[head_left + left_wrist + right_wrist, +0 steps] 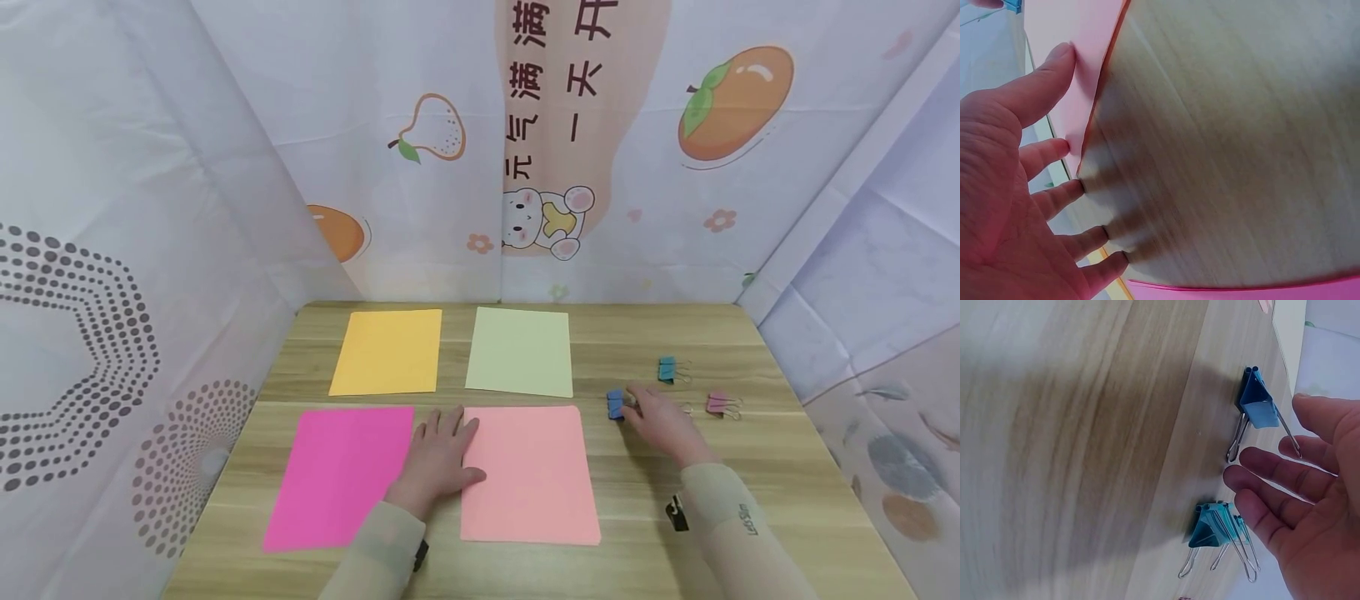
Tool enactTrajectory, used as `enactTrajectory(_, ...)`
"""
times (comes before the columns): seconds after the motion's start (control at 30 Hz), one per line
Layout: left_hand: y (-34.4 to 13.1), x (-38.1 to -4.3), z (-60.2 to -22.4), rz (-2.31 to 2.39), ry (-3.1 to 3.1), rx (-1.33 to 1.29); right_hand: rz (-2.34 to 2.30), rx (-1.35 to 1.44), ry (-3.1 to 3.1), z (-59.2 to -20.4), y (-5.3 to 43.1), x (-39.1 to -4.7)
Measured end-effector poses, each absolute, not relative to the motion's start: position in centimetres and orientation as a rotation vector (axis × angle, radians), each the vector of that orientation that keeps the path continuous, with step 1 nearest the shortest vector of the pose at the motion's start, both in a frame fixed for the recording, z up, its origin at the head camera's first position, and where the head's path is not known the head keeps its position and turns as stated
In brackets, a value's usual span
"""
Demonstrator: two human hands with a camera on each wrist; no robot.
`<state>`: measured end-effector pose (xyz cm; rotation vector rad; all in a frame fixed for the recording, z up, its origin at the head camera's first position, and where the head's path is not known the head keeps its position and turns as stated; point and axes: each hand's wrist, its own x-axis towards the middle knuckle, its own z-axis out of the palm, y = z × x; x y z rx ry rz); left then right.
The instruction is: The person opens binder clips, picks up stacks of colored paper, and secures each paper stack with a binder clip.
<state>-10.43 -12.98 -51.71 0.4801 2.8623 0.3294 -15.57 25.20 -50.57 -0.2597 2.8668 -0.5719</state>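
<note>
My left hand (438, 458) lies with fingers spread between the magenta sheet (337, 475) and the light pink sheet (528, 475). In the left wrist view its thumb (1054, 75) reaches over the light pink sheet, while the lower fingertips meet the bare wood. My right hand (660, 417) is at the blue binder clip (615, 404), thumb and fingers parted beside its wire handles. In the right wrist view, the blue clip (1260, 403) sits beyond the fingertips, and a teal binder clip (1210, 528) stands below it.
A yellow sheet (388, 352) and a pale green sheet (520, 351) lie at the back of the wooden table (525, 575). Right of them are a teal clip (667, 369) and a pink clip (718, 405). Another clip's wire handle (686, 408) shows from behind the right hand. Printed curtains (450, 250) surround the table.
</note>
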Motion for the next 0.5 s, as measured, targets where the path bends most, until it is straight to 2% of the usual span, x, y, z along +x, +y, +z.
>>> enactTrajectory(0.5,-13.05,-10.41,-51.97,0.322,2.865,0.467,-0.614,-0.255,2.877,-51.04,25.09,-16.00)
